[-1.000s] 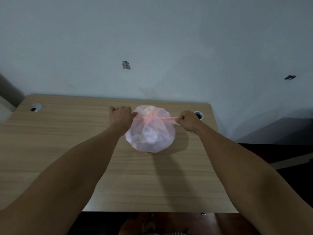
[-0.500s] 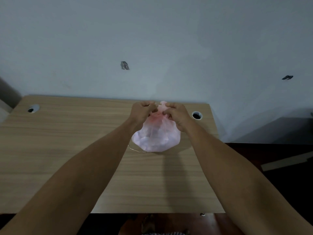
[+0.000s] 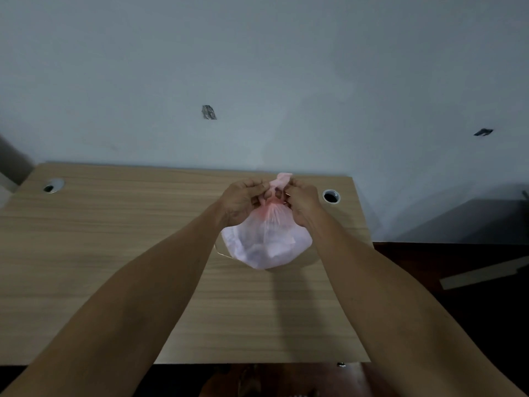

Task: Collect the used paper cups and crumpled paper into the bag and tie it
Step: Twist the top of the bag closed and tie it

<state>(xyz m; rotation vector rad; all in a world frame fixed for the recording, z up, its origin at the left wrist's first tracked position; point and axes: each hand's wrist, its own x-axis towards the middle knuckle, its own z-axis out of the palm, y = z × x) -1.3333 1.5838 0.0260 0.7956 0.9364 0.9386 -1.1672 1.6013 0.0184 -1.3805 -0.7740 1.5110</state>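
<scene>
Head view: bag [image 3: 266, 242], pink & see-through, is sitting on the desk [image 3: 114, 253] toward the far right part, w/ pale crumpled stuff showing thru the plastic; can't tell cups from paper inside. Bag neck is bunching into a twisted knot [image 3: 273, 196] at the bag's 12 o'clock, w/ a loose end sticking up at 12 above that.

Left hand [image 3: 242, 200] is sitting at the knot's 9 o'clock, fingers curling closed & pinching the pink plastic at the neck. Right hand [image 3: 302, 203] is sitting at the knot's 3 o'clock, fingers likewise curling shut on the plastic. Both hands are touching the bag top, knuckles nearly meeting over it. Forearms are reaching in from 7 & 5 o'clock of frame.

A thin loop, maybe a strap or band, is peeking out at the bag's 8 o'clock on the desk; too small to tell what.

Grommet hole [image 3: 331, 196] is lying just beside right hand at its 3 o'clock. Another hole [image 3: 53, 186] is lying far off at desk's far-left corner. Wall [image 3: 257, 67] is standing behind desk.
</scene>
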